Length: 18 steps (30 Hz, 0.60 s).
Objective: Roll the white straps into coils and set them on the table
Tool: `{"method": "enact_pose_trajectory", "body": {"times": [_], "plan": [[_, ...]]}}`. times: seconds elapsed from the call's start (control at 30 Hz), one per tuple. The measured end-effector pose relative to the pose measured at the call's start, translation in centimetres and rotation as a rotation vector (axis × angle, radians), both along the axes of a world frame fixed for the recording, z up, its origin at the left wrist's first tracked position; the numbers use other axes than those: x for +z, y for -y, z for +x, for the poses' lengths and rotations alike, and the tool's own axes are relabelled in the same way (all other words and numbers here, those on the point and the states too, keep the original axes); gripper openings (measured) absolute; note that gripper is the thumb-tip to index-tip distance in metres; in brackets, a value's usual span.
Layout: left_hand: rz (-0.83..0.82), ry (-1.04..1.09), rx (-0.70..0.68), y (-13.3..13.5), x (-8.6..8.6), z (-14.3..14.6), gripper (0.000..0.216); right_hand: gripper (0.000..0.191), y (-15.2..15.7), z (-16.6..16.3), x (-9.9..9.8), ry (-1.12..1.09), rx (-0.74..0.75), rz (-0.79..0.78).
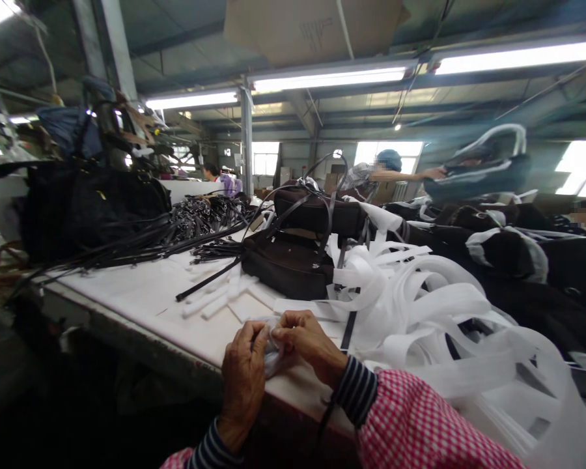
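My left hand [243,371] and my right hand [306,342] meet at the near edge of the white worktable [141,293]. Both are closed in a pinch on a small crumpled piece of white material [272,352] held between them. A dark strap [349,326] lies on the table just beyond my right hand. Further back sits a dark brown bag [288,264] with a second bag [317,212] stacked behind it. A heap of white foam strips [420,306] spreads out to the right of my hands.
Black straps [141,244] fan across the table's left, beside a large black bag [83,202]. More dark bags [517,254] pile up at the right. A person [385,172] at the back holds up a bag [483,169]. The table's edge drops off at left.
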<state>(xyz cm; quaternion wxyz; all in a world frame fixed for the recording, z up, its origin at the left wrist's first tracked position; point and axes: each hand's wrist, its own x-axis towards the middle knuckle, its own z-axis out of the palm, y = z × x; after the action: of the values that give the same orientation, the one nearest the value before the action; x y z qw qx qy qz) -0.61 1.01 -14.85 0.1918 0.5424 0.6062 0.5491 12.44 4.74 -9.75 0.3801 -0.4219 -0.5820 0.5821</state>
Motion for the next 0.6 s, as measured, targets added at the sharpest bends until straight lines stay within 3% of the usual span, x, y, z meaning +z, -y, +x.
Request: {"method": "enact_pose_trajectory", "body": {"times": [0.33,0.6], "plan": [[0.049,0.097,-0.081,0.3,0.1,-0.2,0.027,0.012,-0.3,0.6,-0.1,-0.025,0.018,0.005],[0.015,0.114,-0.164,0.7,0.5,-0.6,0.030,0.031,-0.4,1.3,-0.2,-0.139,0.046,-0.007]]}}
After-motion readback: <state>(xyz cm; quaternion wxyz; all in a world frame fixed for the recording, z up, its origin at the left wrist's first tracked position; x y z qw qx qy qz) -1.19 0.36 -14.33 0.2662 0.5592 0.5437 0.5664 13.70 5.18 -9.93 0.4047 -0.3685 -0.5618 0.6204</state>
